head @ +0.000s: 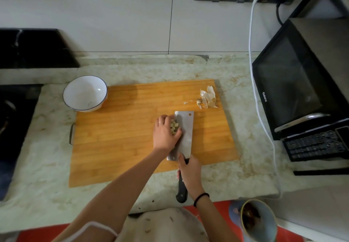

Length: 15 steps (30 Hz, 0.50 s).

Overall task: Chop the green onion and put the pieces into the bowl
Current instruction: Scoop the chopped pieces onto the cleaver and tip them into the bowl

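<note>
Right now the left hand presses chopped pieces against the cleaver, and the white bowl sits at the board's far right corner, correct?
No: the head view shows the white bowl at the far left corner of the board; the rest holds.

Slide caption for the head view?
Left hand cups chopped pieces against cleaver gripped by right hand; bowl at board's corner.

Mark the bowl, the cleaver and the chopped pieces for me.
bowl (85,93): head view, bare inside wall.
cleaver (186,134): head view, flat of the blade.
chopped pieces (174,126): head view, middle of the pile.
</note>
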Motion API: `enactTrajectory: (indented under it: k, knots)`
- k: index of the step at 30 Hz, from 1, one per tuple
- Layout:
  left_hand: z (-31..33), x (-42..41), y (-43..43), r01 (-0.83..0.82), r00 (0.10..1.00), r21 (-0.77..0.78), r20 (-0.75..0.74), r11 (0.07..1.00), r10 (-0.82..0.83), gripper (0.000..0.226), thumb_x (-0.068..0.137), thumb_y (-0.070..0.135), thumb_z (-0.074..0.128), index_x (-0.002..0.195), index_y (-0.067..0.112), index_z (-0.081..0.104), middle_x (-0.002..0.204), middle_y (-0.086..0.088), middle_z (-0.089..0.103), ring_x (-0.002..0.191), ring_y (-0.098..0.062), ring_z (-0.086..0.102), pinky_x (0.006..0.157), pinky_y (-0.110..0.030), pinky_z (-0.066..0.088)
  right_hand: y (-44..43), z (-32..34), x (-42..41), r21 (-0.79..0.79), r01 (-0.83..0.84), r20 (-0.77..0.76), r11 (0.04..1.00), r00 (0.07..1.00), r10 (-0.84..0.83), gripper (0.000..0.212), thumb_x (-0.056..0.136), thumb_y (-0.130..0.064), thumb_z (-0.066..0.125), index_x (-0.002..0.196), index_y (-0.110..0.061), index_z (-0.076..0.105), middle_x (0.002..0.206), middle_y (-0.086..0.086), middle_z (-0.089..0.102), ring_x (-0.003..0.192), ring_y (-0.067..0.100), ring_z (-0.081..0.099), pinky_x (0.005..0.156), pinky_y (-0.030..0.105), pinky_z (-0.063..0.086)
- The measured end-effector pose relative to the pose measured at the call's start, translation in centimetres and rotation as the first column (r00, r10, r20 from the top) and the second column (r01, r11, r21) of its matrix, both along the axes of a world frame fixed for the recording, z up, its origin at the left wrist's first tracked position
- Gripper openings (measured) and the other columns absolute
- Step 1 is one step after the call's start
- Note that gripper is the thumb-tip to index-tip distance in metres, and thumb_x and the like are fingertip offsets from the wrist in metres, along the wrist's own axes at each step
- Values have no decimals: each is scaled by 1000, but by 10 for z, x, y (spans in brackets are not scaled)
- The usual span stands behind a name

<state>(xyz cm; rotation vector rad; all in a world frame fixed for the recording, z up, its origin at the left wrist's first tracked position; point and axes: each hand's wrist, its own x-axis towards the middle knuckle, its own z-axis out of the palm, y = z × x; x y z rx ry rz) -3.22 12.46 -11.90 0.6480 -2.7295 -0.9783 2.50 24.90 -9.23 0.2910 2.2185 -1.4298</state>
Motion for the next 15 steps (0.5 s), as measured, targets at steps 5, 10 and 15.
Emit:
enactTrajectory:
  k: [5, 10, 15]
  knots:
    - [0, 3, 2, -16, 1000, -2, -20, 1000, 16, 41, 74, 34, 65, 106, 11, 54, 114, -8, 49, 103, -26, 45, 83, -42, 47, 3, 3, -4, -15, -25, 36, 1000, 999, 25, 37, 96, -21, 52, 62, -8, 48, 45, 6, 48, 30, 15, 48, 33, 22, 35]
    - [-2, 4, -1, 56, 997, 20, -46, 998, -55, 51, 75, 33, 62, 122, 16, 51, 130, -1, 48, 112, -25, 44, 87, -39, 46, 3, 2, -4, 11, -47, 21, 999, 999, 47, 41, 96, -22, 53, 58, -8, 47, 43, 7, 46, 30, 18, 48, 33, 24, 36]
    - [4, 0, 0, 63, 997, -79, 38, 995, -60, 40, 75, 34, 62, 109, 14, 56, 116, -9, 50, 106, -29, 43, 88, -40, 41, 2, 1, -1, 17, -30, 8, 999, 1000, 30, 40, 96, -22, 52, 59, -8, 46, 42, 4, 46, 29, 15, 47, 32, 22, 33]
